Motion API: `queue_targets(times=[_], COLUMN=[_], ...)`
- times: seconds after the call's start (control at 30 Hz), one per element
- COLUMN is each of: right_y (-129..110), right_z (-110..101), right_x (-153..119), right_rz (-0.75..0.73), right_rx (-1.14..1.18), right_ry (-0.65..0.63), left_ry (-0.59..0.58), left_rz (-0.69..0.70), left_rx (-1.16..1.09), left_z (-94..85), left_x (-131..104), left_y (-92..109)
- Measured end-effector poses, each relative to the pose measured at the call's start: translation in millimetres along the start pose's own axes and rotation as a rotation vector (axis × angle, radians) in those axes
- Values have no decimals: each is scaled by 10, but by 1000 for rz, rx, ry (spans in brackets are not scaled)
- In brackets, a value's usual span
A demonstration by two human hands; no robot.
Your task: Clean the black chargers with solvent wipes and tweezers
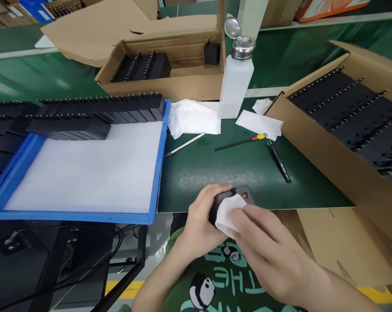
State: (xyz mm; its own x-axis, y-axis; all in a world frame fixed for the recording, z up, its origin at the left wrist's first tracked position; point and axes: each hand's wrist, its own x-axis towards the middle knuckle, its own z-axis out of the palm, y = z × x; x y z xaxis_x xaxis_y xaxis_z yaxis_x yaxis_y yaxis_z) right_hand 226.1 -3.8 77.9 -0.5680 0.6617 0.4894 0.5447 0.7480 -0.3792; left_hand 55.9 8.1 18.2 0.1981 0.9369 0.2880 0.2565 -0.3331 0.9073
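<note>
Near the front edge of the green table, my left hand (200,219) is wrapped round a black block-shaped part (249,193) with small copper-coloured contacts showing on its upper face. My right hand (264,247) pinches a white cloth (227,212) and presses it on the part, hiding much of its surface. Beyond the hands lie a white-handled knife (186,144), a thin black stick with a red and yellow end (240,143) and black tweezers (279,162).
A blue tray (158,160) with rows of black parts (101,108) stands left. Open cardboard boxes holding black parts stand at the back (192,90) and right (316,134). A white bottle (236,82) with its metal lid raised stands by folded white cloths (196,117).
</note>
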Motion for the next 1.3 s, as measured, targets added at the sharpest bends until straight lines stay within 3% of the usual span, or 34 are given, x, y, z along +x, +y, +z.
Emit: queue_targets(times=[0.13, 0.23, 0.37, 0.5, 0.73, 0.87, 0.97, 1.03, 1.13, 1.3], right_y=[-3, 8, 22, 4, -25, -25, 12, 36, 15, -177], right_z=[-213, -289, -87, 111, 127, -16, -211, -266, -133, 172], right_x=[-45, -11, 119, 164, 66, -20, -69, -58, 13, 30], right_rz=[-30, 64, 49, 7, -5, -24, 69, 147, 164, 165], right_rx=[136, 214, 120, 75, 55, 148, 312, 250, -15, -183], right_ry=[-125, -72, 50, 32, 49, -61, -175, -106, 46, 42], left_ry=[17, 36, 22, 30, 25, 20, 30, 40, 56, 109], left_rz=[44, 71, 61, 27, 43, 49, 103, 140, 157, 134], left_rx=[-7, -12, 0, 30, 6, -22, -53, -51, -25, 62], left_z=[-43, -61, -77, -70, -31, -46, -54, -52, -43, -40], left_x=[3, 9, 1, -33, -48, -29, -8, 9, 24, -7], left_y=[-63, -75, -38, -21, -21, -77, -129, -135, -101, -95])
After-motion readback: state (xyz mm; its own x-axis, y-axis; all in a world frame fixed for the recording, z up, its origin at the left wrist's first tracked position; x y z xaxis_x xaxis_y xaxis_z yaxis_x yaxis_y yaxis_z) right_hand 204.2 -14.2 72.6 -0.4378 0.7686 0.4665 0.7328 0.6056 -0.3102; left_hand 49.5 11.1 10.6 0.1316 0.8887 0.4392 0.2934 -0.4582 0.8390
